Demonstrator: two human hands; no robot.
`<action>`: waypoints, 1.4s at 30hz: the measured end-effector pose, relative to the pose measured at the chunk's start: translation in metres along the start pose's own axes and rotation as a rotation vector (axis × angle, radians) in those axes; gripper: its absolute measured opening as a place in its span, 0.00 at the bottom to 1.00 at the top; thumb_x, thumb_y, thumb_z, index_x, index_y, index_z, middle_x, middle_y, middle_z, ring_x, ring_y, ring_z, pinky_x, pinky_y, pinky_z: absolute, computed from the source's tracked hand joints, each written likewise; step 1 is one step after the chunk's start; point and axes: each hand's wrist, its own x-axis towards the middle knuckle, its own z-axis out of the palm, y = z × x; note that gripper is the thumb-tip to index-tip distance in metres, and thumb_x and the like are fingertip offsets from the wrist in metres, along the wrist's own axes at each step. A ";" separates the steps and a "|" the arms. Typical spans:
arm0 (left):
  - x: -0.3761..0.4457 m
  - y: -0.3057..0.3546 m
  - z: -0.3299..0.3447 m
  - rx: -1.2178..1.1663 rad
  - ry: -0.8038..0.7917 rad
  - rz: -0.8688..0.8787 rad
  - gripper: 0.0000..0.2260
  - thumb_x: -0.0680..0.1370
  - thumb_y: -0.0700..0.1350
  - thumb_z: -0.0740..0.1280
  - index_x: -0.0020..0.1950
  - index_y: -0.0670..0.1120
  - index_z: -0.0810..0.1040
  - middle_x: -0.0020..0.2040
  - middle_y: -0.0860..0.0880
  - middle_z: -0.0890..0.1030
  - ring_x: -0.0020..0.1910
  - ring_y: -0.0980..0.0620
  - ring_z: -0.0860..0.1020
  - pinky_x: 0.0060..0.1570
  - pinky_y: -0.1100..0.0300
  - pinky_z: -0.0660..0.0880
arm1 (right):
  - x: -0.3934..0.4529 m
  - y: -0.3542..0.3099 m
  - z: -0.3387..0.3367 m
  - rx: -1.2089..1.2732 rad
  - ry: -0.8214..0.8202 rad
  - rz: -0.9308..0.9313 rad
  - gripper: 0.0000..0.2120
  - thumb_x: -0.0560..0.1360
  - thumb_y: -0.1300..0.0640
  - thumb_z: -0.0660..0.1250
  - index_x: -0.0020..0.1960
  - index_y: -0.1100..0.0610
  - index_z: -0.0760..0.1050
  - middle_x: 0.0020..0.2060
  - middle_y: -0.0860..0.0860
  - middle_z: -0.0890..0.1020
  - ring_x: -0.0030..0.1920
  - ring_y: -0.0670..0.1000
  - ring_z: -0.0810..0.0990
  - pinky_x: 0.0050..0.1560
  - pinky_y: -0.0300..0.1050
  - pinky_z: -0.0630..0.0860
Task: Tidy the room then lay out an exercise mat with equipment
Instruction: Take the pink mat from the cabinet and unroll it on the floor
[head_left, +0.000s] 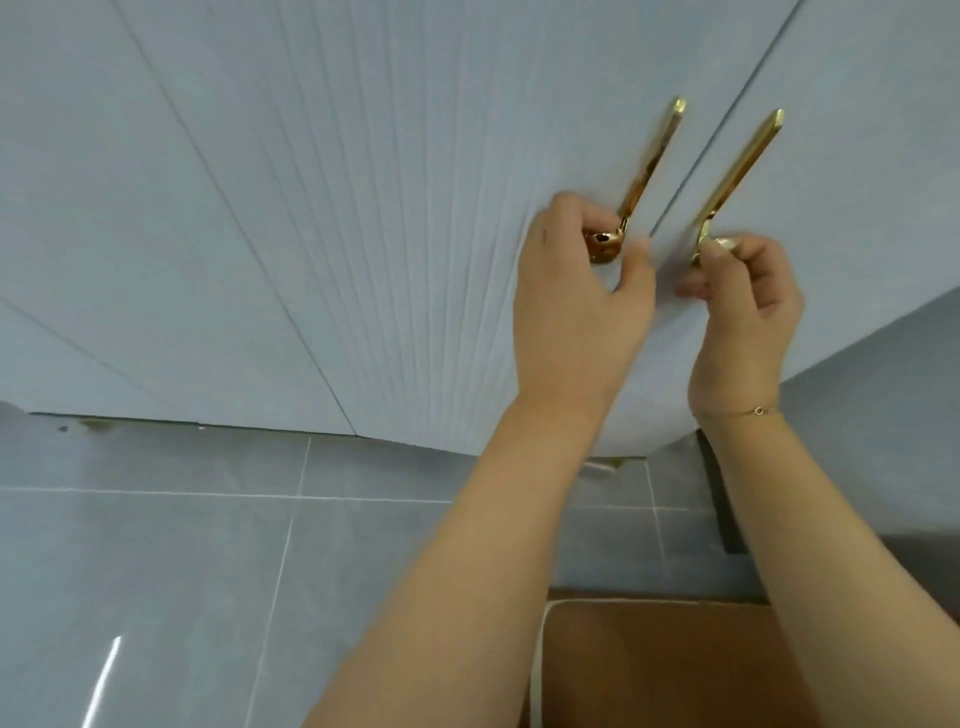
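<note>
Two pale grey cupboard doors fill the upper frame, the left door ribbed with fine vertical grooves, the right door plain. Two long gold handles sit side by side right of centre: the left handle and the right handle. Two bare forearms reach up from the lower right. The left hand curls its fingers round the lower end of the left handle. The right hand, a thin bracelet at its wrist, pinches the foot of the right handle. Grey floor tiles lie below; a brown cushioned seat with white piping shows at bottom right. No exercise mat is in view, and no writing is legible.
</note>
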 end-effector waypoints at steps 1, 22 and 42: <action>-0.005 0.000 -0.001 0.016 0.007 0.026 0.09 0.73 0.42 0.71 0.49 0.44 0.72 0.46 0.50 0.76 0.46 0.55 0.74 0.45 0.67 0.72 | -0.002 0.003 -0.003 0.013 -0.011 -0.021 0.05 0.75 0.60 0.64 0.41 0.57 0.72 0.35 0.50 0.74 0.36 0.44 0.73 0.43 0.38 0.73; -0.122 0.006 -0.058 0.433 0.401 0.137 0.23 0.67 0.37 0.68 0.58 0.44 0.63 0.52 0.49 0.66 0.40 0.50 0.69 0.38 0.57 0.72 | -0.072 -0.006 -0.071 -0.206 0.046 -0.199 0.27 0.65 0.39 0.74 0.42 0.57 0.65 0.32 0.42 0.66 0.35 0.49 0.67 0.39 0.41 0.67; -0.150 -0.072 -0.228 0.145 0.744 -0.242 0.04 0.80 0.46 0.62 0.46 0.49 0.70 0.43 0.52 0.75 0.47 0.50 0.75 0.54 0.53 0.73 | -0.066 0.000 -0.058 -0.219 0.022 -0.204 0.25 0.64 0.47 0.74 0.37 0.46 0.55 0.35 0.40 0.64 0.39 0.49 0.67 0.36 0.33 0.61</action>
